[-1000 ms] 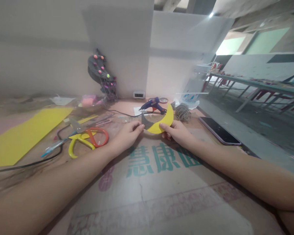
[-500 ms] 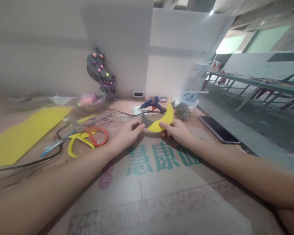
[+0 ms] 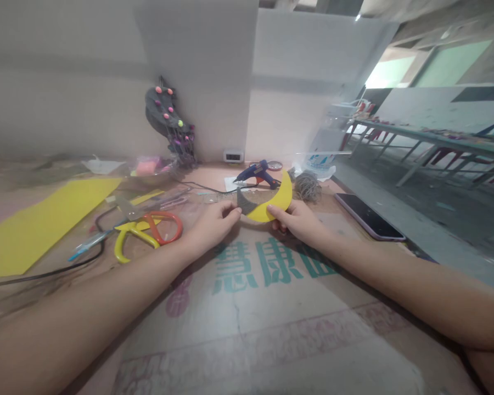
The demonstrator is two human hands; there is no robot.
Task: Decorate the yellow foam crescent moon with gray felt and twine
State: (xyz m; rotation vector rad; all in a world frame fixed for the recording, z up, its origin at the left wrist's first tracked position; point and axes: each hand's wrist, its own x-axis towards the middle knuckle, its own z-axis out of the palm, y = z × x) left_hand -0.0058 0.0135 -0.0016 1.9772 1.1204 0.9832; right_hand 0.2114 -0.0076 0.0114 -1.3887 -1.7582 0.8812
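Between my hands is a crescent moon cutout point(image 3: 276, 205), bright yellow over most of its length and covered with grey yarn at its left end. My left hand point(image 3: 219, 222) pinches the grey-wrapped tip. My right hand point(image 3: 295, 217) grips the yellow part, thumb on the front and fingers curled behind. Just beyond the cutout lies a blue glue gun point(image 3: 260, 173) on a small white sheet. A tangled ball of grey yarn point(image 3: 307, 186) sits to the right of it.
Scissors point(image 3: 164, 227) with red and yellow handles and a yellow sheet point(image 3: 53, 225) lie left. A phone point(image 3: 369, 216) lies at the right edge. A grey moon decoration with pompoms point(image 3: 167, 112) leans on the back wall. Black cord crosses the left side.
Both hands keep hold of the crescent in nearly the same spot. The view has shifted very slightly; nothing was let go or picked up.
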